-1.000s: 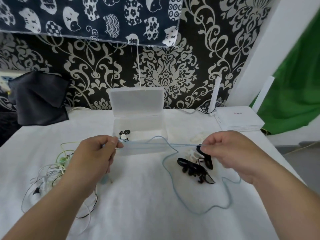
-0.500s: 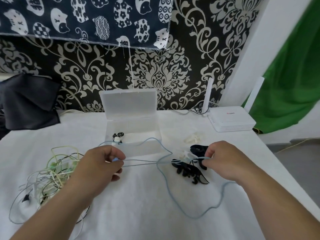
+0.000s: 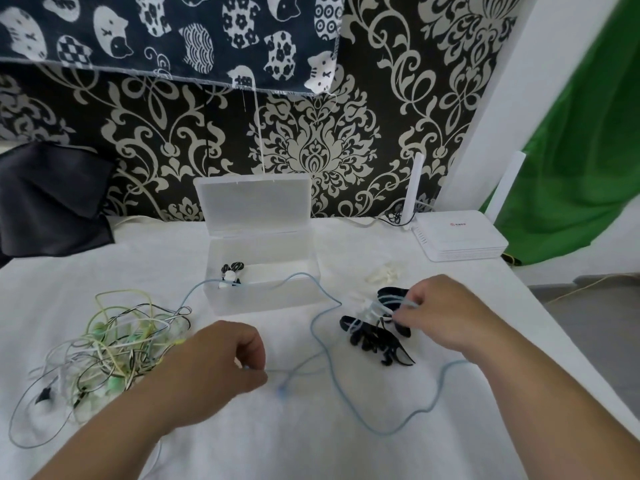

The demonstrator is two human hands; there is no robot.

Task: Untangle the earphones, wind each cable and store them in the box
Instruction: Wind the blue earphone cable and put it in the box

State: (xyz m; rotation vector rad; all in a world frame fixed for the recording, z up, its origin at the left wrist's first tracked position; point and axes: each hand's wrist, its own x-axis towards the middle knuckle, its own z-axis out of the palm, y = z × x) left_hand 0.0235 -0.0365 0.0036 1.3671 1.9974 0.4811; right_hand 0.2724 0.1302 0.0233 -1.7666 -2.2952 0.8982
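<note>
Fingers (image 3: 410,311) of the right hand (image 3: 446,313) hold wound loops of the light-blue earphone cable (image 3: 381,434); the left hand (image 3: 214,372) pinches it near one earbud (image 3: 282,391). Slack lies across the tabletop (image 3: 311,452) and crosses the clear box (image 3: 263,301). Light, limp, snag-prone: probably best pinched near the ends.

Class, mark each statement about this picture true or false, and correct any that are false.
1. The box has its lid open. True.
2. The right hand holds a green cable. False: it holds loops of the light blue cable.
3. The tangled cables lie to the left of the box. True.
4. The left hand holds nothing. False: it pinches the light blue cable.
</note>
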